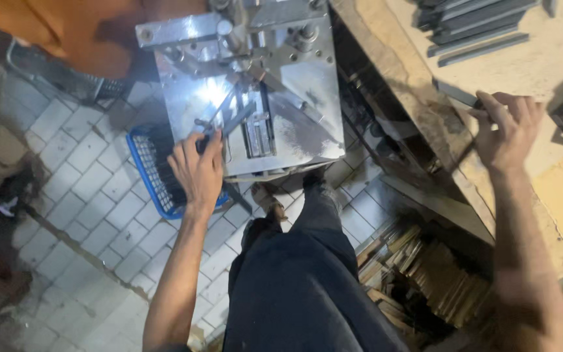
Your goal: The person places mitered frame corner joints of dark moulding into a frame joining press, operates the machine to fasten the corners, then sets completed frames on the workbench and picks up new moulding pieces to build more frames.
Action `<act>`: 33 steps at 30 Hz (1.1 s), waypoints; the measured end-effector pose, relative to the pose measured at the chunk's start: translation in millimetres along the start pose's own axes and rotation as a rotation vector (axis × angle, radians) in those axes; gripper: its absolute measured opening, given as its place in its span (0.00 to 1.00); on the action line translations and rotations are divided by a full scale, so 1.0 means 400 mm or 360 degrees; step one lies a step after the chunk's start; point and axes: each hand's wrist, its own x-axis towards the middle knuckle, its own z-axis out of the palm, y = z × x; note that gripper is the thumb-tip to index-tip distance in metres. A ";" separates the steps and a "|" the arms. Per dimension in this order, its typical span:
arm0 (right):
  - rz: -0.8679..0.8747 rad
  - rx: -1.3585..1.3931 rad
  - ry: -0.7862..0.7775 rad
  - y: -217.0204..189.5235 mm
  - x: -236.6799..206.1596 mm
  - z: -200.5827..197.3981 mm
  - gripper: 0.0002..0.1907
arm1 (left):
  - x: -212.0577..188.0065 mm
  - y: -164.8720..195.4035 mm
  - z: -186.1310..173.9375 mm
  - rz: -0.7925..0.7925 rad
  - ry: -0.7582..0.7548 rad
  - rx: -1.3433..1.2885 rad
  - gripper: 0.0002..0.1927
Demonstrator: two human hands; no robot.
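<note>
My left hand [197, 171] rests on the shiny steel bed of a metal press machine [307, 91] and pinches thin grey metal strips [229, 117] that lie slanted on the bed. My right hand [509, 130] reaches over a worn wooden workbench [555, 58] on the right and grips one dark metal strip [457, 96] by its end. A stack of similar grey strips [470, 23] lies at the far end of the bench.
A blue plastic basket [148, 173] sits on the tiled floor [92, 195] under the machine's left edge. Wooden and metal offcuts [418, 274] are piled below the bench. My dark-trousered leg [307, 287] stands in front of the machine. Someone's orange sleeve [86, 32] shows top left.
</note>
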 end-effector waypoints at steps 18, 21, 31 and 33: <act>0.0237 0.0531 -0.0099 -0.689 0.178 0.384 0.14 | 0.115 -0.054 0.105 -0.0218 0.0046 -0.0426 0.15; 0.0201 0.0517 -0.0137 -0.677 0.158 0.418 0.14 | 0.111 -0.056 0.113 -0.0212 0.0031 -0.0402 0.15; 0.0143 0.0554 -0.0182 -0.651 0.118 0.428 0.16 | 0.086 -0.054 0.117 -0.0152 -0.0001 -0.0414 0.13; 0.0132 0.0538 -0.0173 -0.650 0.116 0.428 0.17 | 0.088 -0.052 0.116 -0.0139 0.0013 -0.0420 0.13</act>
